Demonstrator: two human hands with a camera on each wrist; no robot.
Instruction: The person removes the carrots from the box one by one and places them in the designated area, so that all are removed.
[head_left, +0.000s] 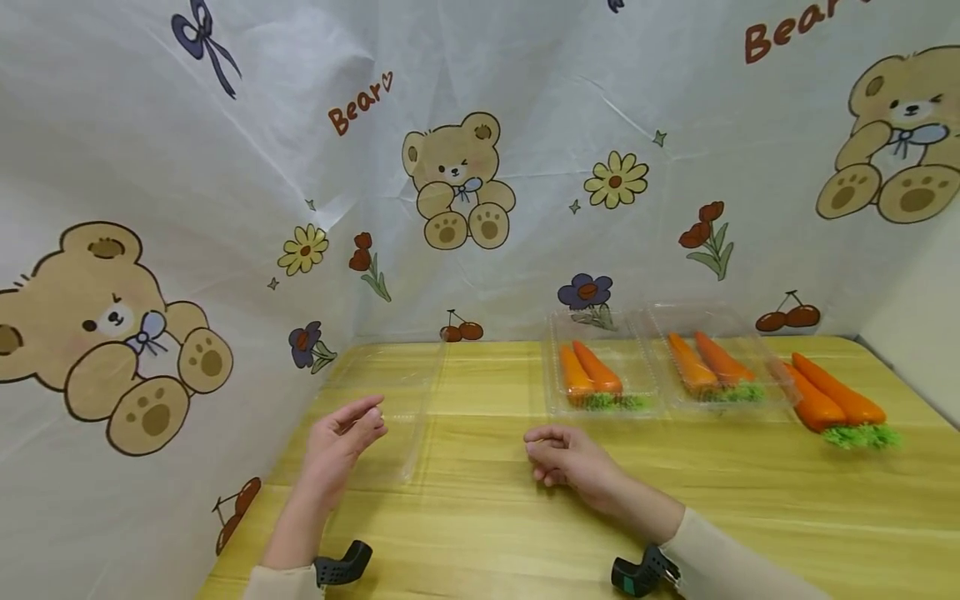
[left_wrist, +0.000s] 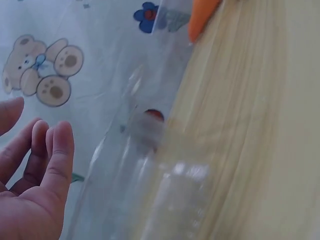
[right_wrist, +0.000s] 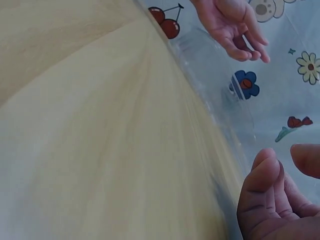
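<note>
My left hand (head_left: 337, 450) hovers over the near side of a clear plastic box (head_left: 414, 450) at the table's left, fingers loosely bent and holding nothing. In the left wrist view the same hand (left_wrist: 40, 185) appears apart from the see-through box (left_wrist: 170, 195). Over the middle of the table is my right hand (head_left: 573, 467), its fingers relaxed and slightly curled, with nothing in them. From the right wrist, the right hand's fingers (right_wrist: 265, 185) show a gap to the thumb. The box's far edges are hard to make out.
Two clear plastic boxes stand at the back right; the left one (head_left: 637, 342) and the right one (head_left: 761, 358) each contain two toy carrots with green tops. Two loose carrots (head_left: 847, 396) lie beside them. A bear-printed sheet (head_left: 525, 275) walls the table (head_left: 487, 533).
</note>
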